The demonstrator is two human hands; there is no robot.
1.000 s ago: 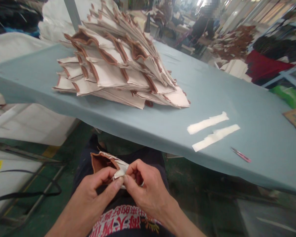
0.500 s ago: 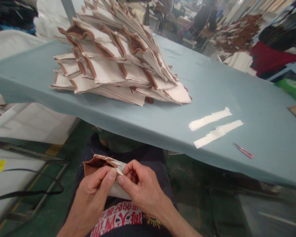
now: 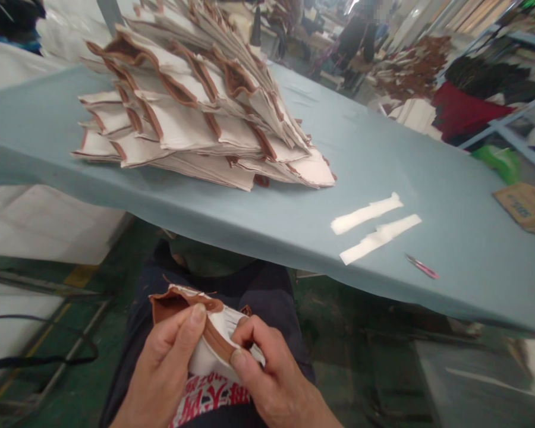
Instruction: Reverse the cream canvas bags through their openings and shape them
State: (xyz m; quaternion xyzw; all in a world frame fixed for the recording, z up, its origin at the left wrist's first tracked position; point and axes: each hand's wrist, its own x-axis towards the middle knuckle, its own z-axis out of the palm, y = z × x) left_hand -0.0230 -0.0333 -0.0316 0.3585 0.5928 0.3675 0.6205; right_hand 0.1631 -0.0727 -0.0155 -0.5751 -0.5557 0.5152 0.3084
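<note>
Over my lap I hold a white fabric pouch (image 3: 201, 360) with a brown lining and brown edge band. Its mouth gapes at the upper left, showing the brown inside. My left hand (image 3: 172, 351) pinches the rim between thumb and forefinger. Farther right along the same brown band, my right hand (image 3: 267, 362) is closed on the edge, thumb on top. Loose threads stick out from the pouch's top edge. Beyond my hands, a tall heap of similar white and brown pouches (image 3: 187, 125) lies on the blue-covered table (image 3: 294, 232).
Two white strips (image 3: 378, 239) lie on the table at the right, with small pink-handled thread snips (image 3: 422, 266) beside them. A cardboard box (image 3: 524, 205) sits at the table's far right. White bins (image 3: 49, 223) stand at left. Fabric piles and a person are in the background.
My right hand has moved right and down along the rim, away from my left hand. The brown band between them now shows, stretched out. The view has shifted slightly right.
</note>
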